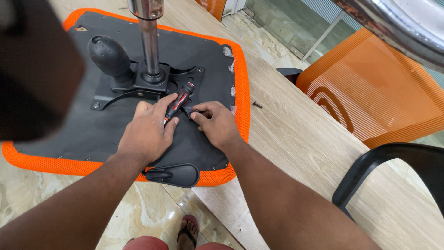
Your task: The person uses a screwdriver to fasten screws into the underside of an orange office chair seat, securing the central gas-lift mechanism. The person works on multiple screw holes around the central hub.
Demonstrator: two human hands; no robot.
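An upturned office chair seat [203,60], black underneath with an orange mesh border, lies on a wooden table [296,134]. A black metal mechanism plate [152,83] with a chrome gas-lift column [150,41] and a black knob [109,55] is fixed to it. My left hand [148,132] holds a black and red screwdriver [180,101], tip down at the plate's near edge. My right hand [217,122] rests on the seat beside it, fingertips pinched at a small part near the screwdriver tip.
A loose screw [257,105] lies on the table right of the seat. A black armrest mount [173,175] sticks out at the seat's near edge. An orange mesh chair back [370,88] and a black armrest [393,159] stand at right. My sandalled foot [188,230] is on the tiled floor.
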